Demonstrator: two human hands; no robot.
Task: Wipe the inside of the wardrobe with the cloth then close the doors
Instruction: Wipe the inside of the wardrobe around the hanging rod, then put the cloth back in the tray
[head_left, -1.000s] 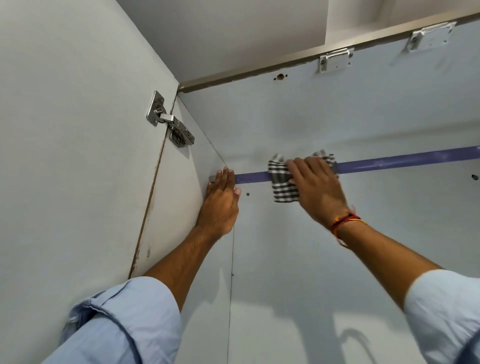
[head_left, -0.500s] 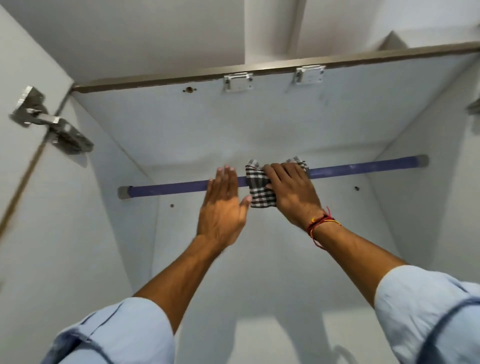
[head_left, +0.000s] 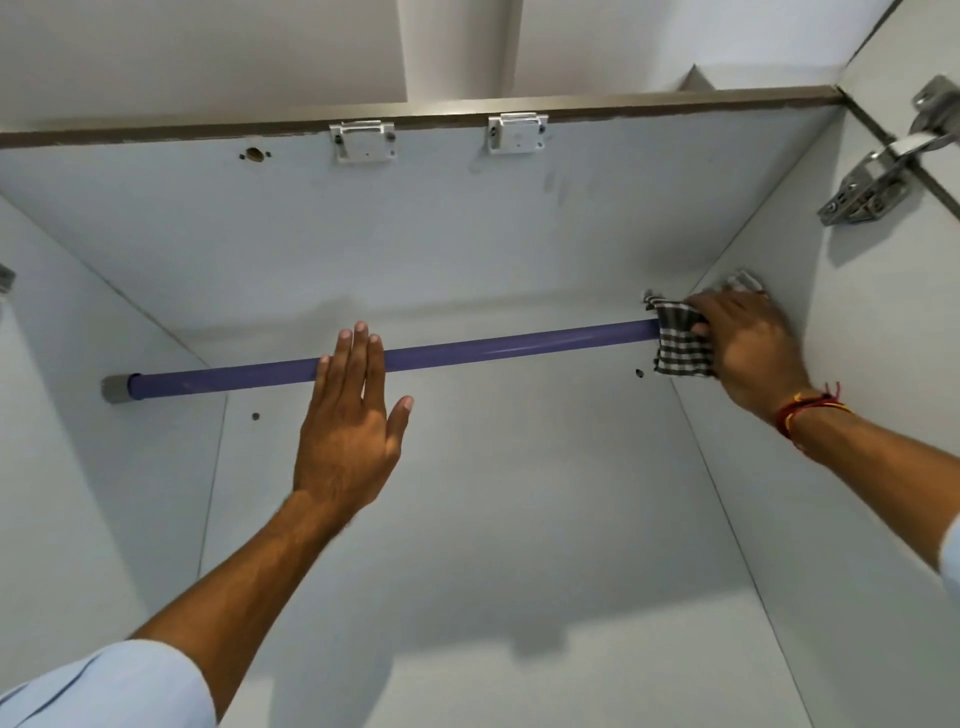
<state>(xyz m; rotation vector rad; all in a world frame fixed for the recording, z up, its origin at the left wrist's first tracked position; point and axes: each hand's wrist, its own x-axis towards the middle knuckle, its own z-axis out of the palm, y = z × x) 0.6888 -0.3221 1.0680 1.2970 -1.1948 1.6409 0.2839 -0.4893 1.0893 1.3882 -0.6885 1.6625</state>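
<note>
Pale grey-white laminate wardrobe interior (head_left: 493, 467), seen from below looking up toward its top panel, doors open. Since half a second ago the right hand (head_left: 748, 343) has slid the black-and-white checked cloth (head_left: 678, 340) from mid-rail out to the right end of the round purple hanging rail (head_left: 493, 351); now it is clenched around the cloth, pressed into the corner where the rail meets the right side panel. Left hand (head_left: 348, 415) is released, flat and open, fingers overlapping the rail's middle; whether it touches the rail or the back panel, cannot tell. Judgement: the rail wipe has reached its right limit, so the side panels, back panel and top likely remain, then closing the doors. Around: two white plastic door catches (head_left: 362, 140) on the front edge of the top panel, a steel door hinge (head_left: 867, 187) upper right, small drill holes in the back panel. The rail itself blocks a straight sweep across the back panel; the hinge could snag the cloth.
</note>
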